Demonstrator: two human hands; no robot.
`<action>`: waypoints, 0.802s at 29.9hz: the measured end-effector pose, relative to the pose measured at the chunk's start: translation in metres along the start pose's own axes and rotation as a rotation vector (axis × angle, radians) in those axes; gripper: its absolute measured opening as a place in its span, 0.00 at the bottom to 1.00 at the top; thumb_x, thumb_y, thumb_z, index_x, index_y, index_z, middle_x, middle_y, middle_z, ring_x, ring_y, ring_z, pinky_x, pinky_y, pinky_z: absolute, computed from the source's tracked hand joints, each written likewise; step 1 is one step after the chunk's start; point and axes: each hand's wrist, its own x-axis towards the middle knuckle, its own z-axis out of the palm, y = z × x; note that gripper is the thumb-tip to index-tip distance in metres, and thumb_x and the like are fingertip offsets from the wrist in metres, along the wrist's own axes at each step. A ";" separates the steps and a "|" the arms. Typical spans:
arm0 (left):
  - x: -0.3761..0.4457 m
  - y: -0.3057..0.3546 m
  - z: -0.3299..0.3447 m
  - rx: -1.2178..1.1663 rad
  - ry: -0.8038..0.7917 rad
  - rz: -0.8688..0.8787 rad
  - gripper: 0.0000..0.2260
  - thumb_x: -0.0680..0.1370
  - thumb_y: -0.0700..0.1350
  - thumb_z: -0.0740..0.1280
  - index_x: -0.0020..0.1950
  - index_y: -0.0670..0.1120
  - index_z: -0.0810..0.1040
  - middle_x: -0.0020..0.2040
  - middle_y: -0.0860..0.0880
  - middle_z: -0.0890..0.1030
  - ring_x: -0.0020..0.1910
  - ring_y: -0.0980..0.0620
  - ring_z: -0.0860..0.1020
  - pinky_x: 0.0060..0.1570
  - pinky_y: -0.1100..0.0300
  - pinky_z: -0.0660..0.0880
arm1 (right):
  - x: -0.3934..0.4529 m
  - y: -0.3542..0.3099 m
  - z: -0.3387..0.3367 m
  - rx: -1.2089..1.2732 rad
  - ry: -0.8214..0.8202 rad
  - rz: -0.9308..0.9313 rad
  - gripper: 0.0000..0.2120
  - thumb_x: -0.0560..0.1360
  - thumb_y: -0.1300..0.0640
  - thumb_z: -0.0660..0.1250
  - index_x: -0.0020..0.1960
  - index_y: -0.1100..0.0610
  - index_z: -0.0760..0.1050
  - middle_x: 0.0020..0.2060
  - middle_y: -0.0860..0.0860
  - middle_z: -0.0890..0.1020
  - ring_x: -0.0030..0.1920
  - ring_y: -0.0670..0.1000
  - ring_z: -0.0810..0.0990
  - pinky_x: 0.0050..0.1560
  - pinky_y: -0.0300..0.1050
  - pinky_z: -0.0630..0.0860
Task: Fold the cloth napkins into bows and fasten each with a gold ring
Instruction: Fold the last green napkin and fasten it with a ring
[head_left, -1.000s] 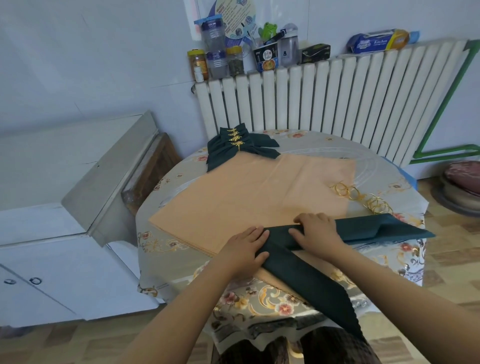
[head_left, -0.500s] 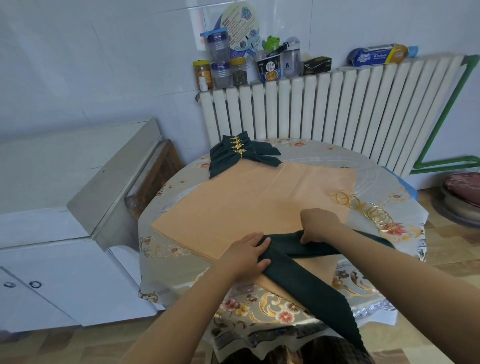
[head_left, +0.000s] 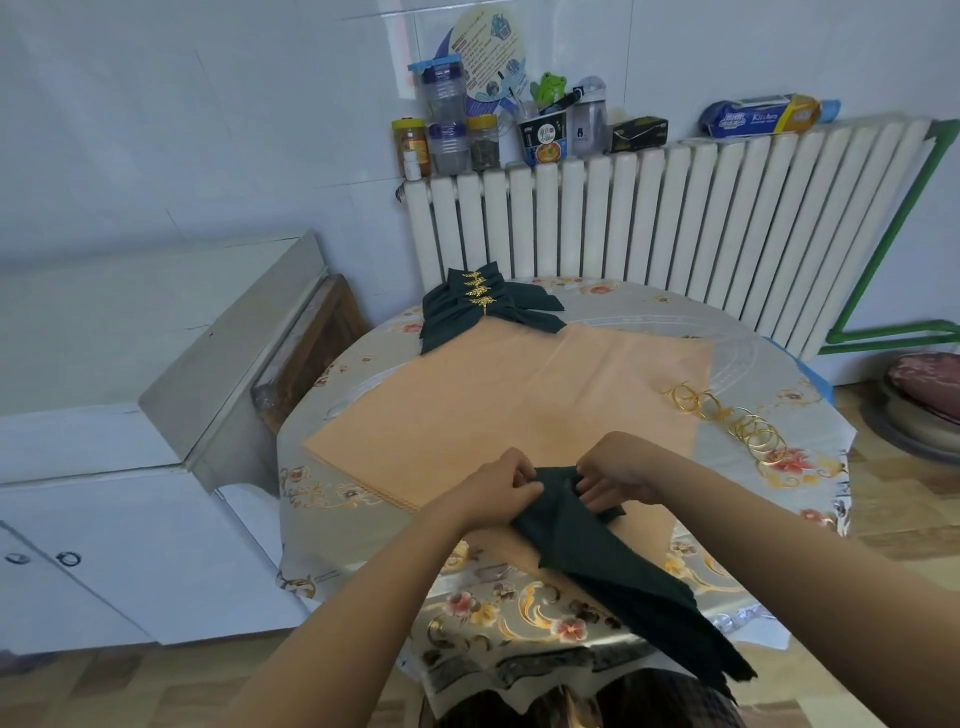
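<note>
Both left hand (head_left: 501, 486) and right hand (head_left: 615, 475) pinching the dark green napkin (head_left: 597, 551) at its gathered middle; likely to unfold if either loosens before reaching for the gold rings (head_left: 737, 423).

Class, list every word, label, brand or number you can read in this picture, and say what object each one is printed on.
"Kitchen": on the blue and yellow pack lying on top of the radiator.
Round poster on the wall: print too small to read.
Instant noodle cup: characters blurred, unreadable.
Jar labels: unreadable.
</note>
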 end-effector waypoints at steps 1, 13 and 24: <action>0.000 0.002 -0.004 -0.017 -0.033 -0.022 0.14 0.81 0.54 0.57 0.58 0.46 0.72 0.54 0.46 0.78 0.53 0.47 0.75 0.54 0.53 0.70 | -0.003 0.001 -0.001 0.070 -0.036 0.010 0.12 0.79 0.65 0.57 0.59 0.71 0.71 0.55 0.64 0.77 0.52 0.61 0.80 0.48 0.49 0.79; 0.008 0.027 -0.016 0.242 -0.286 -0.062 0.21 0.76 0.63 0.60 0.42 0.45 0.78 0.41 0.48 0.74 0.41 0.50 0.71 0.43 0.55 0.66 | -0.021 0.002 -0.001 -0.016 -0.272 -0.142 0.10 0.80 0.63 0.54 0.59 0.61 0.67 0.47 0.58 0.81 0.53 0.59 0.77 0.53 0.50 0.74; -0.001 0.014 -0.023 0.181 -0.255 -0.033 0.09 0.77 0.46 0.62 0.49 0.43 0.79 0.44 0.48 0.78 0.45 0.48 0.76 0.47 0.53 0.72 | -0.012 0.015 0.011 -0.189 -0.006 -0.300 0.07 0.77 0.68 0.58 0.51 0.59 0.72 0.43 0.54 0.82 0.42 0.50 0.81 0.43 0.41 0.80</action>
